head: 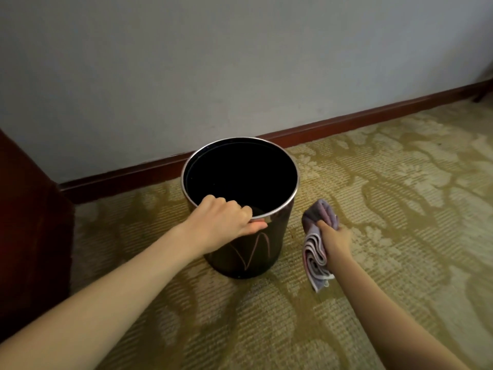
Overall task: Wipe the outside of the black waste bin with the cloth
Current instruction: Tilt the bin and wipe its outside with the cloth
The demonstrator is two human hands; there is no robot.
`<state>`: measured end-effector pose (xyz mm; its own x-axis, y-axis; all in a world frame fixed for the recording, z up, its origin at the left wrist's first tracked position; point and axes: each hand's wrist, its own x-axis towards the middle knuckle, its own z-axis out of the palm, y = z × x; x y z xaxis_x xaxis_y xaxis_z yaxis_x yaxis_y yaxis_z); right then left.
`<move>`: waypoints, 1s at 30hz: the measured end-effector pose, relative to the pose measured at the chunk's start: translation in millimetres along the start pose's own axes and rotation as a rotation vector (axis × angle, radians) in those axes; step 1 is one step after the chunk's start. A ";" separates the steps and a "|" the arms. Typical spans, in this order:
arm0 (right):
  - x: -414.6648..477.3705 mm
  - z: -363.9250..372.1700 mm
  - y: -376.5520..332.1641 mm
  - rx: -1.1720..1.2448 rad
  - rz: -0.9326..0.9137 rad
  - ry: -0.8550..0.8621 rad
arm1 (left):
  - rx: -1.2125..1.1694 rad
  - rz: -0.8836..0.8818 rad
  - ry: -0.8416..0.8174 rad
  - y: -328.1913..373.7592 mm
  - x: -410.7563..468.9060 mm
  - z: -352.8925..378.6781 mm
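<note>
The black waste bin [277, 231] stands upright on the carpet near the wall, round, with a shiny metal rim and a dark inside. My left hand [224, 222] grips the near rim, fingers curled over the edge and thumb on the outer wall. To the right of the bin, my right hand [334, 240] holds a folded grey-purple cloth [316, 252] with pale edges. The cloth hangs a short way from the bin's right side and does not touch it.
A patterned yellow-green carpet [400, 209] covers the floor. A dark red skirting board [346, 124] runs along the pale wall behind the bin. Dark wooden furniture [29, 222] stands at the left edge. A dark furniture leg [484, 96] shows at the far right.
</note>
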<state>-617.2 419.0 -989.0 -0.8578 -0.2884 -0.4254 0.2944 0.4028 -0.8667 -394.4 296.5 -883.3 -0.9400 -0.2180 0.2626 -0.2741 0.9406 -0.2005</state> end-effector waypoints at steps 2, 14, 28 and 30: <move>-0.8 1.5 -6.1 0.021 0.004 -0.008 | -0.037 -0.038 -0.013 1.3 3.1 -3.1; -40.6 61.7 -47.7 0.148 -0.055 -0.090 | -0.400 -0.490 0.094 -82.0 -27.1 -39.3; -73.6 122.7 -74.0 -0.066 -0.437 -0.233 | -0.534 -0.869 0.199 -139.6 -70.0 -32.6; -78.4 128.2 -73.2 -0.216 -0.522 -0.185 | -0.580 -0.912 0.199 -144.4 -69.7 -29.8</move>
<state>-517.5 300.7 -925.7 -0.7726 -0.6348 -0.0121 -0.2561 0.3290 -0.9089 -283.3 183.6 -844.5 -0.3688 -0.8968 0.2442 -0.6632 0.4380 0.6069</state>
